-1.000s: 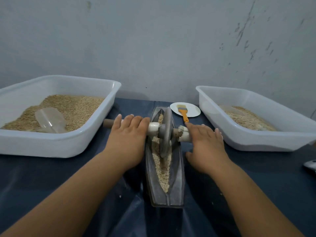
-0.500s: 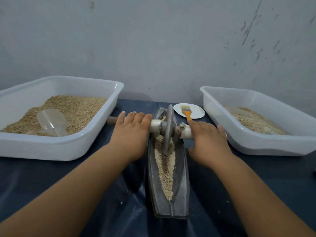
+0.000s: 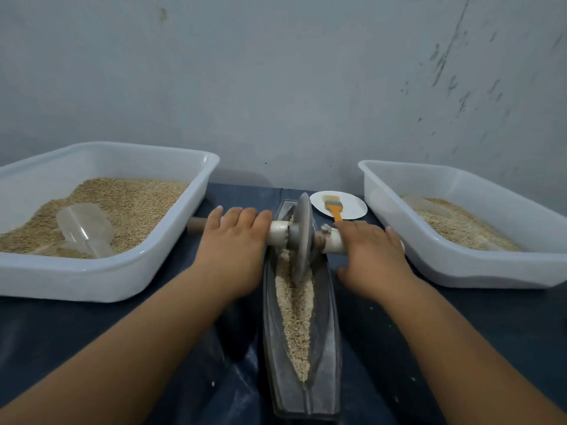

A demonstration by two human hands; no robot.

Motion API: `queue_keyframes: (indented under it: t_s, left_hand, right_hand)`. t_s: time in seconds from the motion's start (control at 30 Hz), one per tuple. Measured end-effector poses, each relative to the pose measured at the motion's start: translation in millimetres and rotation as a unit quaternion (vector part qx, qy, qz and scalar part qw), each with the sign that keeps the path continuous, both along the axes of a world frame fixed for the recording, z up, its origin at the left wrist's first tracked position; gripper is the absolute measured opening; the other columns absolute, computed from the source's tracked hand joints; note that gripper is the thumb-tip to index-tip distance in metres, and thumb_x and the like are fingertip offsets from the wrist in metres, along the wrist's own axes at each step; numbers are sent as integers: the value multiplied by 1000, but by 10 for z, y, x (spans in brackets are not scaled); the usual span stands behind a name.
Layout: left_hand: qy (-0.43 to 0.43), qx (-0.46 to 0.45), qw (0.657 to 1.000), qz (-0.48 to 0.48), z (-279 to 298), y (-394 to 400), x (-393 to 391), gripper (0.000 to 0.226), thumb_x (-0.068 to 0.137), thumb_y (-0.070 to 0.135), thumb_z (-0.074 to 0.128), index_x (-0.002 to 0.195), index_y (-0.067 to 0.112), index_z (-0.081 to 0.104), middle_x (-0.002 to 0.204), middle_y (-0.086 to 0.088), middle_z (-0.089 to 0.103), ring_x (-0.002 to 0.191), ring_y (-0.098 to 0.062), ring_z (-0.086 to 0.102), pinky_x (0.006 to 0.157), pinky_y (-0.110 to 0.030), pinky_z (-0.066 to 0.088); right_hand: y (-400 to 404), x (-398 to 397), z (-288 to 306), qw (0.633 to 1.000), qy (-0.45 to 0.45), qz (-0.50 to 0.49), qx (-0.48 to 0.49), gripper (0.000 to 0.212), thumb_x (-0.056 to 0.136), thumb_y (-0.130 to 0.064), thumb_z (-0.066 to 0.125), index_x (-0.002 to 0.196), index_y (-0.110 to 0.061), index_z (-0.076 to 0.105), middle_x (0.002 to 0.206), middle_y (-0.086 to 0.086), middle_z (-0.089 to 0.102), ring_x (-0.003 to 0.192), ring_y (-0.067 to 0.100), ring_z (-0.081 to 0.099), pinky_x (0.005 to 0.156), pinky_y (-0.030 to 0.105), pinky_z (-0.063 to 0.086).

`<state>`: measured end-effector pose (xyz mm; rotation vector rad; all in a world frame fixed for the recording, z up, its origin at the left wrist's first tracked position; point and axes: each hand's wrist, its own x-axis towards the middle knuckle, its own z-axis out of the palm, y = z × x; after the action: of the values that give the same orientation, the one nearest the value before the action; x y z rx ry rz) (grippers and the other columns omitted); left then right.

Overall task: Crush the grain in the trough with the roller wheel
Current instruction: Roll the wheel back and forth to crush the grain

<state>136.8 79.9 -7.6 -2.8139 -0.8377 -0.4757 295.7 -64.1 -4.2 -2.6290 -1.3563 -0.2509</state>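
Pressing flat on axle: left hand [image 3: 233, 243], right hand [image 3: 372, 256] | roller wheel [image 3: 302, 237] rim buried in grain [image 3: 296, 314] | trough [image 3: 333, 348]

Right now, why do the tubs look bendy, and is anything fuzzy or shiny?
In the head view the wide lens bows the left tub and right tub near the edges; the left hand looks slightly smeared, while the grain in the trough stays fairly sharp; soft light, only faint sheen on the dark table cover, no hard shadows.
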Motion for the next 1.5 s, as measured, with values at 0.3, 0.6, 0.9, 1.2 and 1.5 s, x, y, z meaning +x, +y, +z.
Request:
queue_keyframes:
  t_s: [0.3,0.6,0.9,1.2,1.5]
  left_hand:
    - [-28,58,998,-17,-174,-17,-84,66,85,27,52,144,28,23,139,7,37,134,-20,30,117,-45,10]
    - [15,-69,997,-2,79,355,295,56,89,28,58,138,23,33,134,-3,47,124,-26,44,111,-44,27]
    - [-39,2,999,-32,-97,278,128,58,82,22,58,135,29,35,128,5,48,120,-22,44,112,-42,23]
    - [-35,43,998,-40,-15,239,232,44,82,25,56,124,29,43,116,5,52,111,-22,48,108,-42,25]
    - [22,-39,999,-13,205,324,375,38,85,24,58,121,25,45,117,1,53,111,-24,49,101,-42,34]
  right_hand:
    - [-157,-67,-165,998,-64,5,11,69,80,-33,65,140,-36,31,132,-9,43,128,17,37,118,46,17]
    - [396,200,242,996,-55,-29,-67,61,80,-28,69,135,-26,45,133,3,49,123,28,47,107,43,30]
    - [141,202,34,995,-92,18,-14,51,77,-34,65,124,-31,47,115,-2,52,113,25,50,95,38,34]
    - [101,280,-53,995,-95,28,-13,45,74,-36,67,114,-30,49,98,-4,51,95,25,55,71,31,28]
    - [354,395,103,998,-30,6,-49,51,76,-31,67,124,-31,49,114,0,56,102,28,57,76,31,33]
